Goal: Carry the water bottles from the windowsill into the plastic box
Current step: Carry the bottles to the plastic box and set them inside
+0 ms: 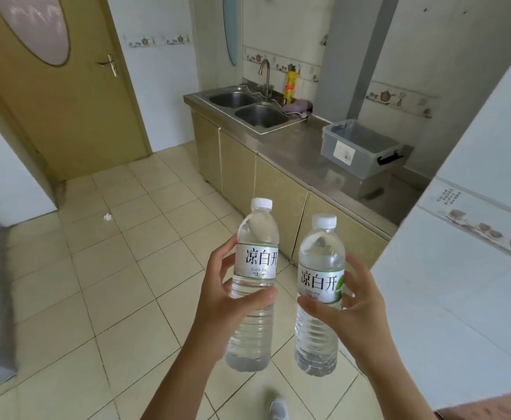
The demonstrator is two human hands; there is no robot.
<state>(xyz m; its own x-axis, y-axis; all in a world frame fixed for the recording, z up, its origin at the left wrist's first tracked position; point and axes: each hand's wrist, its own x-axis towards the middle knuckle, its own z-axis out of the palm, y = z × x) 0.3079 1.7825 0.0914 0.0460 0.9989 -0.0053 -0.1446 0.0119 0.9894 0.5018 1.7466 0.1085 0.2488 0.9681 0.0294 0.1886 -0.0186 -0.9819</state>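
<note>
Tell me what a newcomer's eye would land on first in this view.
First, the two clear water bottles held upright in the foreground: one in the left hand, the left bottle, and one in the right hand, the right bottle, both with white caps and labels. Next, the grey plastic box standing open on the steel counter at upper right, beyond it the double sink.
</note>
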